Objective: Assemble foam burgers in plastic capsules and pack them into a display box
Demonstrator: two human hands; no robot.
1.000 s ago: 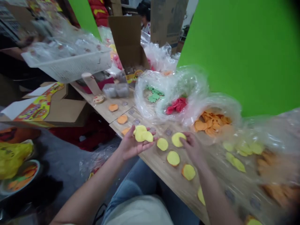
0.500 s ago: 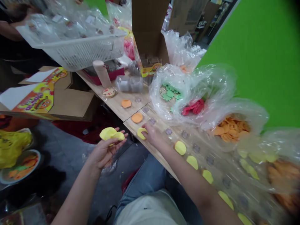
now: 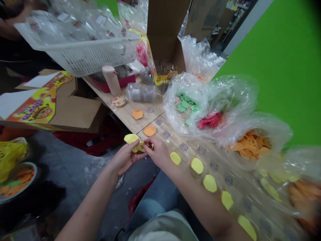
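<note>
Yellow soft round discs (image 3: 132, 140) held just off edge of light wooden tabletop (image 3: 125, 115): L hand (image 3: 122, 158) fingers curled together on them, R hand (image 3: 157, 153) fingertips (image 3: 147, 146) clamped on same discs. Row of matching yellow discs (image 3: 197, 165) lies on tabletop, beside R forearm.

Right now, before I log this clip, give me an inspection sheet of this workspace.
Surface: wooden table with a seam across it.
Job's things: yellow discs in the hands; more yellow discs lie in a row on the table; two orange discs lie nearby.
Clutter: plastic bag of orange cutouts; white plastic basket; cardboard box.
Hands: left hand holds the discs; right hand is at them, fingers close.
Cables: nothing seen.
Surroundings: green backdrop; a co-worker's arm at upper left, blurred.
</note>
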